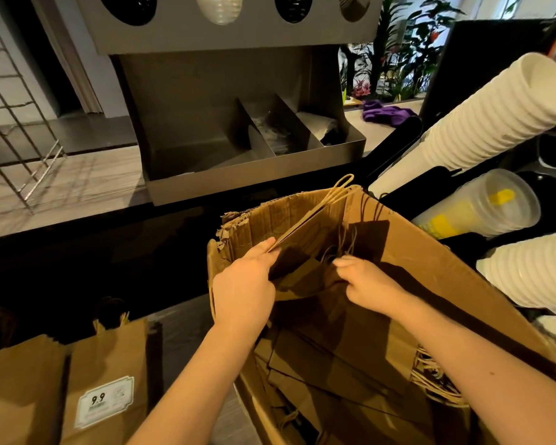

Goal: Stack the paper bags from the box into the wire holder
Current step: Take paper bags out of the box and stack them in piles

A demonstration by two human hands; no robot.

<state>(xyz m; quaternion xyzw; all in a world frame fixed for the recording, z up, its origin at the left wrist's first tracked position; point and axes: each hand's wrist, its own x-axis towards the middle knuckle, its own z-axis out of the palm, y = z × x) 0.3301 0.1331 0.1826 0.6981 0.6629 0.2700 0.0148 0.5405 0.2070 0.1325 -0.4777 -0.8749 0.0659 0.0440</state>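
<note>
Fig.: paper bags (305, 232), a flat bunch tilted up inside the cardboard box (430, 252) at near right, twine handles pointing far. My L hand (243, 290): fingers clamped on the bunch's near-left edge. My R hand (363, 281): fingers curled down among the bags; can't tell if clamped on anything. More bags lie flat in the box bottom. The wire holder (20, 130) stands on the desk (77, 187), far left, well apart. At right, white cup stacks (495, 114).

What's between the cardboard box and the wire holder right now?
In the head view, only bare pale counter and a dark band lie between the wire holder and the cardboard box.
</note>
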